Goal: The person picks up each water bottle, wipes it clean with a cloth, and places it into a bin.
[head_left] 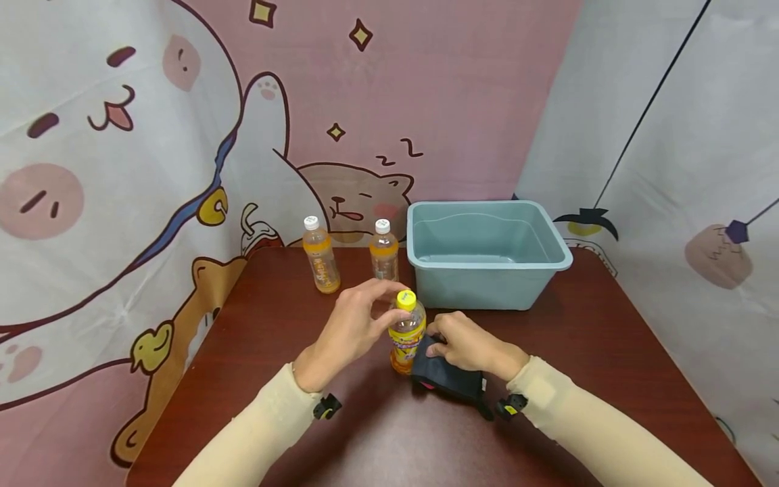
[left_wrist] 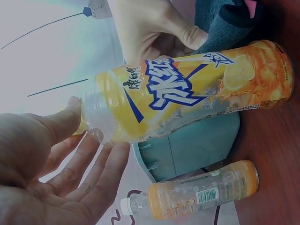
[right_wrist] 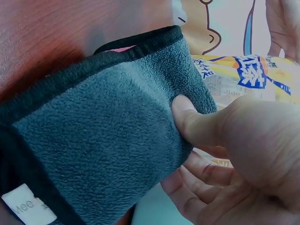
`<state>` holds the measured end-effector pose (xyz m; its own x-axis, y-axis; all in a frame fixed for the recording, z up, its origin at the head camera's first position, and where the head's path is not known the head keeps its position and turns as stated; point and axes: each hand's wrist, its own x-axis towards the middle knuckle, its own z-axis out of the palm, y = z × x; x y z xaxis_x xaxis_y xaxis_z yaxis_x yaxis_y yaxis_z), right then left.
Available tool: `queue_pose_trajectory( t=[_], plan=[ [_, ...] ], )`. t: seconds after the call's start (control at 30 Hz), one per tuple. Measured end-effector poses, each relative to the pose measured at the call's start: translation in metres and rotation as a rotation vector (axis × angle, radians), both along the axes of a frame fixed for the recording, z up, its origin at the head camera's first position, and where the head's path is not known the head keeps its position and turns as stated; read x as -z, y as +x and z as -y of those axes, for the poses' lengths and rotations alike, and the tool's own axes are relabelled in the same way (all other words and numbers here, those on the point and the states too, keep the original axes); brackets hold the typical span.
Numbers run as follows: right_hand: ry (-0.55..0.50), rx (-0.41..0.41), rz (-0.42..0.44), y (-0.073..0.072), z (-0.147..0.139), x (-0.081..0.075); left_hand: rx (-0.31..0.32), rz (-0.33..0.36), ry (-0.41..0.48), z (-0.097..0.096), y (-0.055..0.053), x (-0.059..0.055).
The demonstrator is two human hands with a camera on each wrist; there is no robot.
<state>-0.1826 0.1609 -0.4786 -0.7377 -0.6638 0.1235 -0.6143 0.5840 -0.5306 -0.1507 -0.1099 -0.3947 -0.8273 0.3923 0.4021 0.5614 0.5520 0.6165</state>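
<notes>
An iced tea bottle [head_left: 406, 341] with a yellow cap [head_left: 406, 299] stands upright on the table, some amber liquid low inside. My left hand [head_left: 348, 328] pinches it at the cap between thumb and fingers; the left wrist view shows the thumb on the cap and other fingers spread near the neck [left_wrist: 96, 110]. To its right, my right hand [head_left: 471, 343] grips a folded dark grey fleecy cloth [right_wrist: 108, 131] with black edging and a white tag [right_wrist: 29, 205]. The cloth's folded end lies against or close beside the bottle's side; whether they touch is unclear.
Two clear bottles with white caps, a left one [head_left: 321, 260] and a right one [head_left: 384, 253], stand farther back on the dark red-brown table [head_left: 274, 325]. A grey-blue plastic bin [head_left: 475, 287] stands at the back right. A cartoon-printed curtain [head_left: 462, 101] hangs behind.
</notes>
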Motion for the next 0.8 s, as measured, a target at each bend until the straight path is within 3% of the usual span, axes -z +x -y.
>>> queue_pose_trajectory(
  t=[0.23, 0.53, 0.8],
  plan=[
    [0.033, 0.083, -0.027, 0.008, 0.001, -0.006, 0.008, 0.026, 0.007, 0.001, 0.0, 0.002],
    [-0.089, 0.136, -0.014, 0.014, -0.006, -0.026, 0.005, 0.031, 0.011, 0.001, 0.0, 0.002],
    [-0.129, 0.172, -0.045, 0.019, -0.011, -0.045, 0.004, 0.033, 0.005, 0.001, 0.001, 0.0]
  ],
)
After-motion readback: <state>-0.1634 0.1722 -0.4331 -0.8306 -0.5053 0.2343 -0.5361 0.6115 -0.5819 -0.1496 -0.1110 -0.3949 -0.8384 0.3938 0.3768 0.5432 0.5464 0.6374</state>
